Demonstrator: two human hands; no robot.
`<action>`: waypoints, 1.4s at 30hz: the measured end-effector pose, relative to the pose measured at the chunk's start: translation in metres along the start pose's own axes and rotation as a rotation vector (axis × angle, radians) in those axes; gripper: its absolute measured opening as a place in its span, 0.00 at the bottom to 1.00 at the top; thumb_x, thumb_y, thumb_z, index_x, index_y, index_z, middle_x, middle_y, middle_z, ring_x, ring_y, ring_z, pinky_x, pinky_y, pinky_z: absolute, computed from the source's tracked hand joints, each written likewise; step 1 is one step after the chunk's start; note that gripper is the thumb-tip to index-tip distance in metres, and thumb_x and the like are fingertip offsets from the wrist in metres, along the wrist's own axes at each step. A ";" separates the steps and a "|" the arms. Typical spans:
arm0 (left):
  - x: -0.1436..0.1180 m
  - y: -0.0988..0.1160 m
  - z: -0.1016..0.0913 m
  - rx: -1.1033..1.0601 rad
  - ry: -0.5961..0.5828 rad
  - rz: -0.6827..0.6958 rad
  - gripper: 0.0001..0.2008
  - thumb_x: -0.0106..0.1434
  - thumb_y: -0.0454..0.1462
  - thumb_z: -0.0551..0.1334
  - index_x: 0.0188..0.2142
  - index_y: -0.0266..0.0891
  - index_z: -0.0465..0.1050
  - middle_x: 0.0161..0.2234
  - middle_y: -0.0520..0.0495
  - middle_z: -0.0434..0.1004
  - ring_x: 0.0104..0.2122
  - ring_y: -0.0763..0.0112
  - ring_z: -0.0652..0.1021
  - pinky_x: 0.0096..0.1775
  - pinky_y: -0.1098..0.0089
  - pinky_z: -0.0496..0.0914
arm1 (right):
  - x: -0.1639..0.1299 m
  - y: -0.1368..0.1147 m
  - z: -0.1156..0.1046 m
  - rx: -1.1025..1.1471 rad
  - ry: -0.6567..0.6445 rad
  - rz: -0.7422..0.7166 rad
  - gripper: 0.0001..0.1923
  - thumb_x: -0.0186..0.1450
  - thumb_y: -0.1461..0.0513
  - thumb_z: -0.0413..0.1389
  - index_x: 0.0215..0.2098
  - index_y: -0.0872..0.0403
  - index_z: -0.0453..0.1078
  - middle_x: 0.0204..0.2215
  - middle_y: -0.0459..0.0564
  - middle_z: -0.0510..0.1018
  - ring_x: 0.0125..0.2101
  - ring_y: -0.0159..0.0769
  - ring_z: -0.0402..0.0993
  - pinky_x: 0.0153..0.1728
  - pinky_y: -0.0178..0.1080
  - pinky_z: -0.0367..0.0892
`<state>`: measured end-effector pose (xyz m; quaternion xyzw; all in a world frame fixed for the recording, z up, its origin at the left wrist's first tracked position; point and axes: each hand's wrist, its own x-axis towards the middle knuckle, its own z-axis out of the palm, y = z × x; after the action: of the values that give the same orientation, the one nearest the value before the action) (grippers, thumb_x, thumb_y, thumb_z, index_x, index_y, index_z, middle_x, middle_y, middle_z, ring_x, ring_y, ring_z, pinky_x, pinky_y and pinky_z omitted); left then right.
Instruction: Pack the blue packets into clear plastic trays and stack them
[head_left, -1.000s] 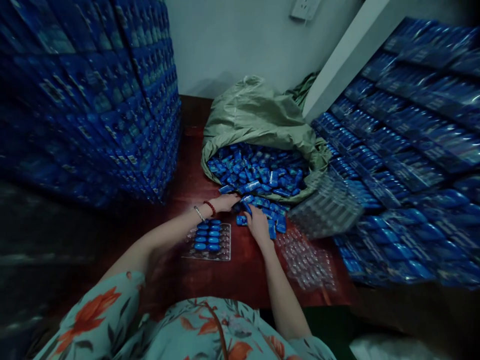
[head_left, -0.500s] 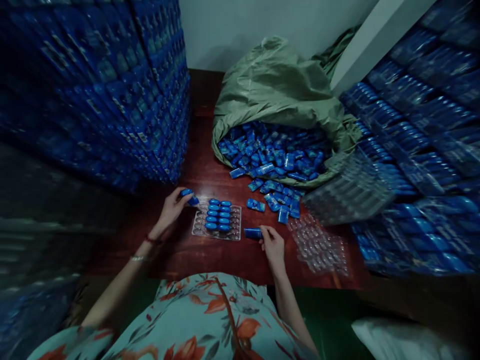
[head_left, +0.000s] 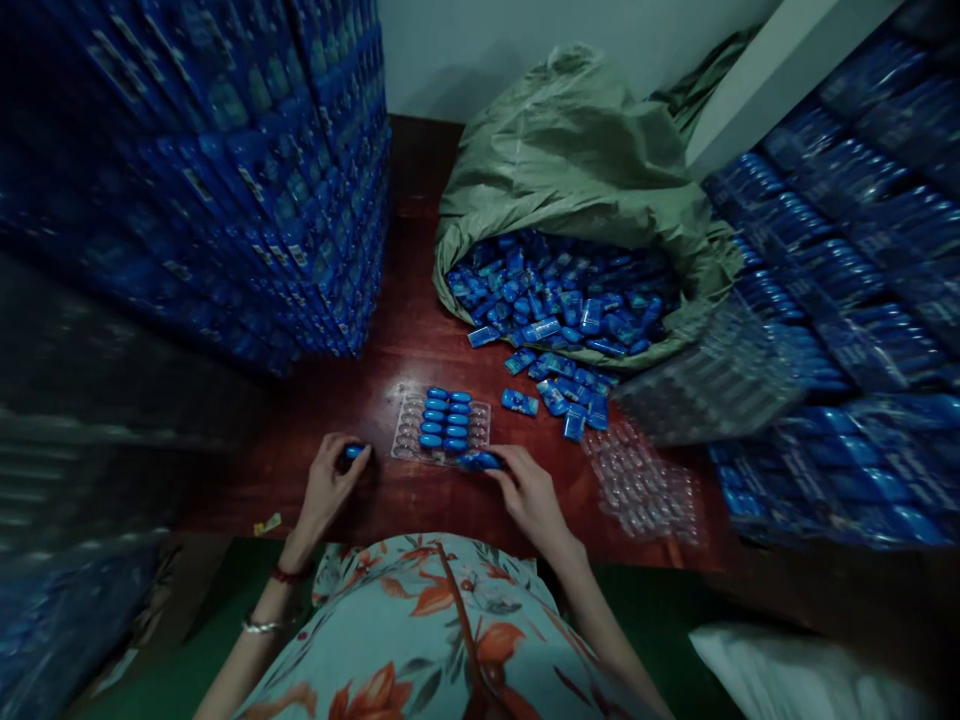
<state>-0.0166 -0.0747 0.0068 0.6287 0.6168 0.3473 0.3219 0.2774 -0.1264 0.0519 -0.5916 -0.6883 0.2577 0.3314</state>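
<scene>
Pinched in my left hand (head_left: 327,488) is a small blue wrapped packet (head_left: 352,452), partly covered by the fingers, left of a clear plastic blister tray (head_left: 409,425). My right hand (head_left: 531,497) grips another blue packet (head_left: 480,460) by its right end, at the tray's near right corner. Whether that packet touches the tray I cannot tell. Two columns of shiny blue packets (head_left: 432,428) fill the tray's middle, and the cavities at both sides hold none. Several loose blue packets (head_left: 555,398) lie beyond my right hand.
A green sack (head_left: 555,150) spills blue packets at the back. Clear empty trays (head_left: 637,485) lie at the right, with a stack of trays (head_left: 705,390) behind them. Tall piles of blue packs stand at left (head_left: 300,200) and right (head_left: 832,300). A yellow scrap (head_left: 267,523) lies near the table's front edge.
My left hand has come down toward me with its packet, away from the tray's far left corner. My right hand has shifted left with its packet to the tray's near edge.
</scene>
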 end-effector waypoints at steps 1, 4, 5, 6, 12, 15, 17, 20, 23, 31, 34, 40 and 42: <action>0.000 -0.001 0.000 0.049 0.009 0.040 0.12 0.59 0.45 0.58 0.34 0.38 0.70 0.38 0.45 0.67 0.39 0.66 0.72 0.41 0.67 0.69 | 0.000 -0.002 0.009 -0.013 -0.006 -0.061 0.16 0.65 0.68 0.47 0.49 0.51 0.66 0.41 0.51 0.74 0.42 0.38 0.70 0.45 0.42 0.69; -0.002 -0.004 -0.002 0.140 0.025 0.120 0.11 0.61 0.40 0.55 0.39 0.38 0.70 0.44 0.41 0.65 0.43 0.62 0.71 0.42 0.64 0.70 | -0.002 0.001 0.031 -0.101 -0.034 -0.188 0.24 0.62 0.73 0.43 0.53 0.51 0.64 0.43 0.53 0.72 0.45 0.39 0.67 0.46 0.44 0.69; -0.003 -0.004 -0.002 0.152 0.027 0.140 0.12 0.62 0.40 0.54 0.42 0.37 0.69 0.45 0.40 0.65 0.44 0.61 0.71 0.42 0.63 0.70 | -0.003 0.003 0.034 -0.143 -0.049 -0.210 0.27 0.61 0.75 0.42 0.54 0.52 0.64 0.43 0.54 0.72 0.45 0.39 0.67 0.46 0.44 0.69; -0.004 -0.004 -0.003 0.156 0.025 0.154 0.13 0.62 0.39 0.53 0.45 0.37 0.67 0.46 0.39 0.65 0.45 0.61 0.71 0.42 0.62 0.71 | -0.003 0.005 0.036 -0.184 -0.074 -0.227 0.28 0.60 0.76 0.42 0.54 0.52 0.64 0.43 0.55 0.71 0.45 0.40 0.66 0.45 0.44 0.69; -0.012 0.020 -0.009 0.100 -0.109 0.253 0.13 0.64 0.38 0.55 0.47 0.38 0.67 0.41 0.43 0.73 0.41 0.65 0.75 0.43 0.65 0.71 | 0.009 0.000 0.023 -0.437 -0.327 -0.287 0.30 0.56 0.77 0.43 0.54 0.55 0.63 0.42 0.55 0.69 0.44 0.41 0.64 0.42 0.43 0.70; -0.018 0.034 -0.003 0.044 -0.157 0.308 0.13 0.65 0.38 0.55 0.48 0.39 0.67 0.41 0.43 0.75 0.40 0.66 0.76 0.42 0.67 0.72 | 0.017 -0.011 0.019 -0.546 -0.414 -0.299 0.26 0.59 0.76 0.42 0.52 0.55 0.64 0.40 0.55 0.69 0.43 0.40 0.64 0.41 0.42 0.70; -0.020 0.039 0.006 0.033 -0.151 0.336 0.14 0.65 0.38 0.54 0.50 0.39 0.66 0.42 0.43 0.75 0.41 0.65 0.76 0.42 0.66 0.72 | 0.020 -0.016 0.018 -0.583 -0.449 -0.309 0.24 0.61 0.75 0.42 0.52 0.56 0.65 0.40 0.55 0.69 0.42 0.40 0.64 0.39 0.41 0.69; -0.020 0.041 0.024 0.068 -0.178 0.428 0.13 0.66 0.36 0.53 0.49 0.39 0.66 0.40 0.43 0.75 0.39 0.66 0.76 0.41 0.66 0.72 | 0.021 -0.018 0.018 -0.595 -0.455 -0.312 0.21 0.63 0.74 0.42 0.52 0.56 0.64 0.40 0.55 0.69 0.41 0.40 0.64 0.39 0.41 0.69; -0.017 0.039 0.036 0.137 -0.222 0.591 0.13 0.67 0.33 0.50 0.49 0.40 0.66 0.40 0.43 0.73 0.39 0.67 0.74 0.41 0.65 0.72 | 0.019 -0.014 0.018 -0.578 -0.429 -0.324 0.21 0.64 0.73 0.41 0.52 0.57 0.64 0.40 0.55 0.69 0.41 0.40 0.64 0.40 0.41 0.69; 0.001 0.044 0.039 0.352 -0.452 0.847 0.15 0.67 0.28 0.48 0.50 0.36 0.65 0.42 0.42 0.71 0.43 0.66 0.71 0.45 0.62 0.71 | 0.018 -0.020 0.019 -0.589 -0.387 -0.331 0.16 0.66 0.69 0.46 0.51 0.57 0.66 0.38 0.54 0.70 0.39 0.39 0.64 0.36 0.39 0.68; 0.004 0.051 0.042 0.423 -0.480 0.889 0.13 0.66 0.28 0.49 0.46 0.36 0.67 0.40 0.43 0.71 0.42 0.65 0.71 0.43 0.63 0.71 | 0.019 -0.026 0.027 -0.605 -0.363 -0.302 0.15 0.66 0.68 0.47 0.50 0.55 0.67 0.37 0.53 0.70 0.39 0.39 0.64 0.36 0.38 0.66; 0.001 0.043 0.041 0.498 -0.267 0.851 0.14 0.67 0.31 0.51 0.49 0.40 0.69 0.46 0.39 0.68 0.40 0.63 0.69 0.37 0.63 0.68 | 0.009 -0.018 0.043 -0.550 -0.141 -0.248 0.16 0.67 0.66 0.47 0.51 0.50 0.68 0.36 0.53 0.70 0.37 0.37 0.64 0.35 0.38 0.64; 0.006 0.044 0.037 0.427 -0.238 0.791 0.14 0.67 0.34 0.53 0.50 0.45 0.69 0.47 0.41 0.67 0.41 0.63 0.69 0.38 0.64 0.67 | 0.006 -0.005 0.039 -0.459 -0.024 -0.237 0.17 0.67 0.65 0.48 0.52 0.48 0.67 0.38 0.53 0.70 0.38 0.36 0.65 0.37 0.38 0.64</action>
<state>0.0386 -0.0694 0.0227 0.9034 0.3461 0.2341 0.0963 0.2445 -0.1195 0.0313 -0.5635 -0.7971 0.0609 0.2083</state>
